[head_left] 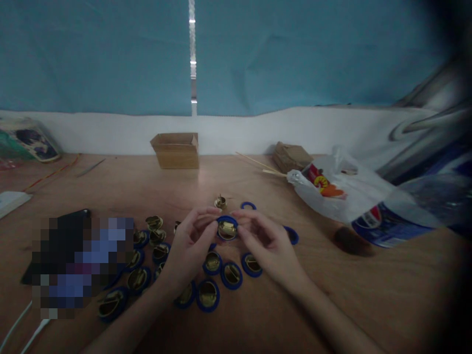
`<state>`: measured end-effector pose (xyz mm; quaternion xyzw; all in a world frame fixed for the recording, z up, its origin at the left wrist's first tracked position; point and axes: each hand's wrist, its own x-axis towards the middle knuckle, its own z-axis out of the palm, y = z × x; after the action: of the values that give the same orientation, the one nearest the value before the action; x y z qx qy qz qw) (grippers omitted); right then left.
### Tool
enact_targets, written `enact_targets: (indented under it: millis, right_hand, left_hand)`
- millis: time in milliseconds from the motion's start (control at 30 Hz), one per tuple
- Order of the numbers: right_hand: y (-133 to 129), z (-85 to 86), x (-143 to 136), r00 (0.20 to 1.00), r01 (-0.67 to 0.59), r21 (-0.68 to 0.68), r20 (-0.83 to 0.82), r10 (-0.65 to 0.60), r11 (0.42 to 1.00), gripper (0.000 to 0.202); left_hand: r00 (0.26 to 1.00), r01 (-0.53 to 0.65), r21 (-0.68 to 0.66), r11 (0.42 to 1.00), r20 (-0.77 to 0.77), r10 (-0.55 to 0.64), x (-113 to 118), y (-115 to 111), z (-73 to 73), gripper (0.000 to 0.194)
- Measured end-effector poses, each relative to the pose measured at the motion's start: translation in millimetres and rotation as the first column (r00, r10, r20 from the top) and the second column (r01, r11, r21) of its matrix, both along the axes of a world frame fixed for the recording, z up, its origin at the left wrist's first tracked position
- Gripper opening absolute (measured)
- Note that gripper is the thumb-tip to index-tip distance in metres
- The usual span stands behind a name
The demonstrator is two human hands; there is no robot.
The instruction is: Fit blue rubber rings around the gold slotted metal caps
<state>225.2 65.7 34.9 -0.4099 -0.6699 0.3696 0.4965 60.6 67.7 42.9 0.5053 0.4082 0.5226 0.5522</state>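
Observation:
Between my two hands is a round gold badge with a blue rim [227,228], its pin side facing up. My left hand [193,241] grips its left edge with thumb and fingers. My right hand [263,241] pinches the right edge. Several similar blue-rimmed gold pieces [208,295] lie on the wooden table below and left of my hands, some partly hidden by my left arm. Just beyond the held badge are a small gold piece [220,201] and a bare blue ring [248,206]. Another blue ring [292,235] lies beside my right hand.
An open cardboard box [177,151] stands at the back of the table [368,295]. At right are a crumpled brown packet [292,156], a plastic bag [354,189] and a Pepsi bottle [393,221] on its side. A dark, partly pixelated device [55,246] with white cables lies at left.

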Motion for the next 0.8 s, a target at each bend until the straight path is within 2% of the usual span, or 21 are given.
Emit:
enact_targets:
  millis: [200, 367, 500, 633, 800]
  right_hand:
    - [0.4, -3.4, 0.6, 0.995, 0.076, 0.046, 0.056, -0.078, 0.996, 0.017]
    - [0.8, -0.8, 0.2, 0.998, 0.055, 0.001, -0.002, -0.055, 0.998, 0.012]
    - [0.4, 0.1, -2.1, 0.998, 0.042, -0.046, -0.042, -0.044, 0.998, 0.014]
    - [-0.4, -1.5, -3.3, 0.999, 0.022, -0.068, -0.039, -0.025, 0.997, 0.016]
    - [1.1, -5.1, -1.1, 1.0, 0.011, -0.078, -0.024, -0.013, 0.997, 0.018]
  left_hand:
    - [0.999, 0.043, -0.035, 0.998, 0.024, -0.043, -1.4, 1.8, -4.8, 0.014]
    - [0.998, 0.052, -0.054, 0.997, 0.047, -0.05, -0.4, 1.2, -3.6, 0.015]
    - [0.999, 0.015, -0.08, 0.997, 0.031, -0.013, -2.1, 2.0, -2.8, 0.014]
    - [1.0, -0.028, -0.113, 0.993, 0.0, 0.028, -4.4, 3.1, -3.3, 0.013]
    - [0.999, -0.021, -0.101, 0.995, 0.023, 0.024, -2.5, 1.7, -4.4, 0.012]
